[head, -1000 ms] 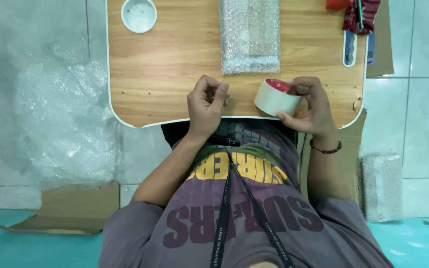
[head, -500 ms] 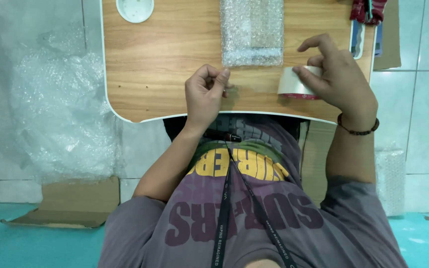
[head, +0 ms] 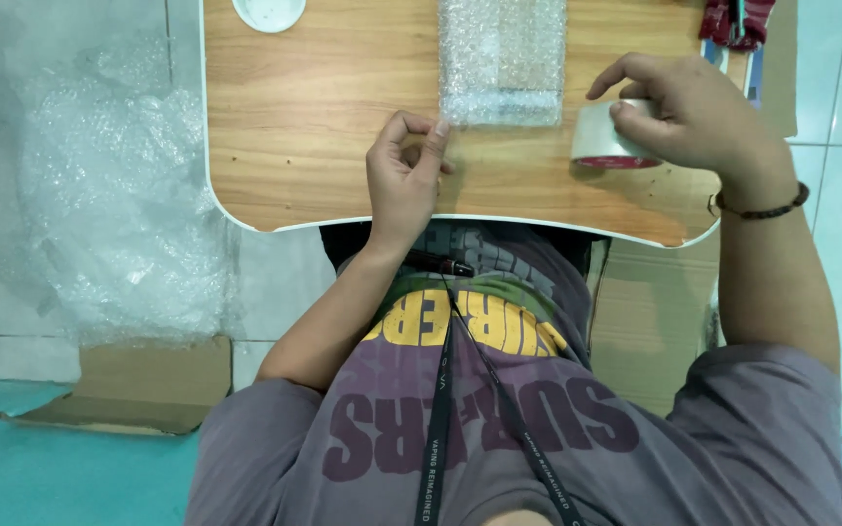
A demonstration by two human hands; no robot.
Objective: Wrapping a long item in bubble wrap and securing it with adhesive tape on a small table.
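Note:
My right hand (head: 699, 117) grips a roll of clear tape (head: 604, 144) with a red core, standing on its side on the wooden table (head: 304, 146) at the right. My left hand (head: 403, 180) is pinched shut at the lower left corner of a bubble-wrapped package (head: 502, 60). It appears to hold the free end of the tape. The clear strip between the hands is barely visible along the package's near edge. The package lies flat at the table's far middle.
A white round dish (head: 268, 10) sits at the table's far left, and a red item (head: 738, 19) at its far right. A sheet of bubble wrap (head: 109, 205) and flattened cardboard (head: 138, 390) lie on the floor at left. A cardboard box (head: 650, 321) stands at right.
My right hand has carried the tape roll right and farther from my left hand. My left hand has shifted up to the package's corner.

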